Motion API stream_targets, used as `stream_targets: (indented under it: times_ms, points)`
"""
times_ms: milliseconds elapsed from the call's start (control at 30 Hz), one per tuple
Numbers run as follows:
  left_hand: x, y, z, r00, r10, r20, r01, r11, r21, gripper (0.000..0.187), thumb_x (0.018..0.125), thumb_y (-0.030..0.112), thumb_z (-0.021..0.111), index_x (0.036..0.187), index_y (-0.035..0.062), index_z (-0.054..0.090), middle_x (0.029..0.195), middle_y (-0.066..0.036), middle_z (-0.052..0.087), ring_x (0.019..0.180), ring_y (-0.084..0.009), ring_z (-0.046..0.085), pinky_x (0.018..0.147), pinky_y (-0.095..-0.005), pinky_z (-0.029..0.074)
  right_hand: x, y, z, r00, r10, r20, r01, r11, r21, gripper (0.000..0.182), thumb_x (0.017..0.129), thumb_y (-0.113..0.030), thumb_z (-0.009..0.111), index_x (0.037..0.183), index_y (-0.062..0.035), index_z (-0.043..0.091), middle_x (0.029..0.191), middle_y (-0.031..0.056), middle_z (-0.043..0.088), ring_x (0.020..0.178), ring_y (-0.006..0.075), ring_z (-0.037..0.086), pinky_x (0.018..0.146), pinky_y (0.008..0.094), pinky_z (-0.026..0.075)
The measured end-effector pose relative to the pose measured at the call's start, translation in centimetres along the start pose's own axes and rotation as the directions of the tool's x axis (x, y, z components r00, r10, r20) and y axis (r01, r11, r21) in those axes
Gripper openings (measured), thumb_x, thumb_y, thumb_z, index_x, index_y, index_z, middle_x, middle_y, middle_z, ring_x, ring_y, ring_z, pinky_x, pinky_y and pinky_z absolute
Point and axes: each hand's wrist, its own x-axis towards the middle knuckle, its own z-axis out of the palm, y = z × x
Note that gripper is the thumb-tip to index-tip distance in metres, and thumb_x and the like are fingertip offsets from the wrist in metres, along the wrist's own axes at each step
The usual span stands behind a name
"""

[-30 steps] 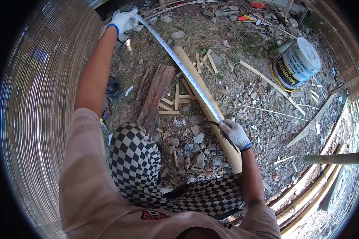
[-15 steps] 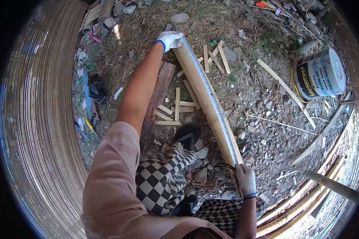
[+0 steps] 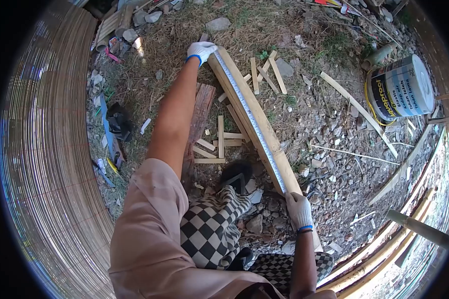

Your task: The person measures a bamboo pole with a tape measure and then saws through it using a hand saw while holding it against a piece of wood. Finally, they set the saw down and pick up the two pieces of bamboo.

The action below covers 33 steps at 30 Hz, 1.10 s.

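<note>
A long bamboo piece [image 3: 261, 122] slants across the ground in front of me. Along its left side runs a pale blue-and-white measuring tape [image 3: 252, 118], pulled out straight. My left hand [image 3: 201, 51], in a white glove with a blue cuff, is closed on the tape's far end at the top of the bamboo. Lower down, my gloved right hand [image 3: 298, 209] is closed over the tape's near end and presses on the bamboo. Its fingertips are partly hidden.
Short cut wood strips [image 3: 221, 137] lie left of the bamboo, beside a rough brown timber [image 3: 200, 117]. At right are a paint bucket [image 3: 401, 92] on its side, a long strip [image 3: 359, 109] and a bamboo tube [image 3: 419, 229]. Stones cover the ground.
Both hands have shifted slightly left, the right one also a little farther away. The tape has gone from the bamboo's right side to its left side.
</note>
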Motion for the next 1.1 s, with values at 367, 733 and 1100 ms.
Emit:
stream_targets:
  times_ms: [367,733,1100]
  points:
    - [5.8,-5.0,2.6,0.984,0.175,-0.044,-0.145,0.91,0.388,0.058,0.094,0.068,0.067,0.131,0.0246,0.078,0.136,-0.012,0.075,0.126,-0.036,0.069,0.11,-0.0432,0.052,-1.6,3.8,-2.0,0.996,0.08,0.027,-0.081,0.995,0.065,0.042,0.1,-0.037,0.068,0.107,0.0026,0.079,0.083,0.0268,0.074,0.081,0.0388,0.076,0.077,0.0443,0.056]
    - [-3.5,-0.2,7.9,0.935,0.167,-0.313,-0.017,0.902,0.432,0.068,0.094,0.045,0.072,0.156,0.0288,0.051,0.147,-0.023,0.062,0.127,-0.0411,0.067,0.108,-0.0517,0.054,-1.9,4.9,-1.8,0.999,0.048,-0.013,-0.048,0.998,-0.044,0.045,0.102,-0.045,0.063,0.104,-0.0028,0.08,0.089,0.0267,0.075,0.088,0.0442,0.075,0.082,0.0488,0.057]
    - [-12.0,-0.3,5.4,0.563,0.733,0.382,-0.755,0.267,0.599,0.033,0.102,0.026,0.06,0.132,0.0195,0.073,0.15,-0.006,0.064,0.142,-0.0355,0.054,0.114,-0.0549,0.044,-1.5,4.7,-2.1,1.0,0.022,-0.003,-0.022,1.0,-0.016,0.042,0.102,-0.042,0.062,0.098,-0.0031,0.079,0.082,0.0215,0.075,0.085,0.0394,0.076,0.081,0.0472,0.057]
